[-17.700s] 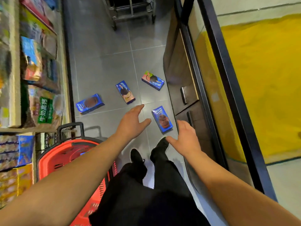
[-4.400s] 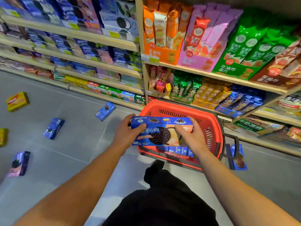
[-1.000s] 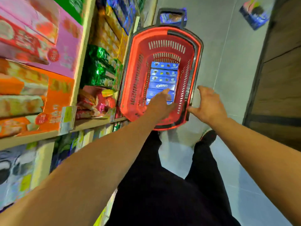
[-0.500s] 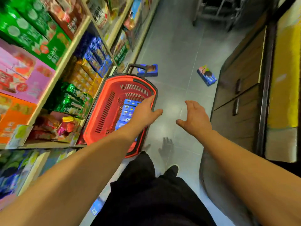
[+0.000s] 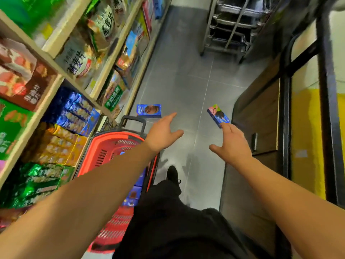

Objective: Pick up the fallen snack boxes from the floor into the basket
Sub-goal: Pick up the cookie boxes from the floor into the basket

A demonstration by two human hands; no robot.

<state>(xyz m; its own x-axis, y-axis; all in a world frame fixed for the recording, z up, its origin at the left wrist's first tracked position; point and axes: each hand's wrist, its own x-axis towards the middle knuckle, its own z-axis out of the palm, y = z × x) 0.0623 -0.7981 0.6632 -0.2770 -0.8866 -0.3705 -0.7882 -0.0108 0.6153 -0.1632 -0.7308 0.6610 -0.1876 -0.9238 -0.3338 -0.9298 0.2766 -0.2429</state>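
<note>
Two snack boxes lie on the grey floor ahead: a blue box [image 5: 149, 110] just beyond the basket's handle, and a pink-and-blue box [image 5: 218, 115] near the wooden cabinet. The red basket [image 5: 104, 148] stands on the floor at my left, against the shelf, with several blue boxes inside, mostly hidden by my left arm. My left hand [image 5: 163, 134] is open and empty, fingers pointing toward the blue box. My right hand [image 5: 230, 144] is open and empty, its fingertips just short of the pink-and-blue box.
Stocked snack shelves [image 5: 61, 75] run along the left. A wooden cabinet [image 5: 261, 116] and a black-framed yellow panel [image 5: 306, 139] bound the right. A metal trolley [image 5: 231, 28] stands at the aisle's far end. My black trousers and shoe [image 5: 172, 173] are below.
My view has swung forward along the aisle. Both hands have left the basket and stretched out toward the two boxes on the floor, which look closer now.
</note>
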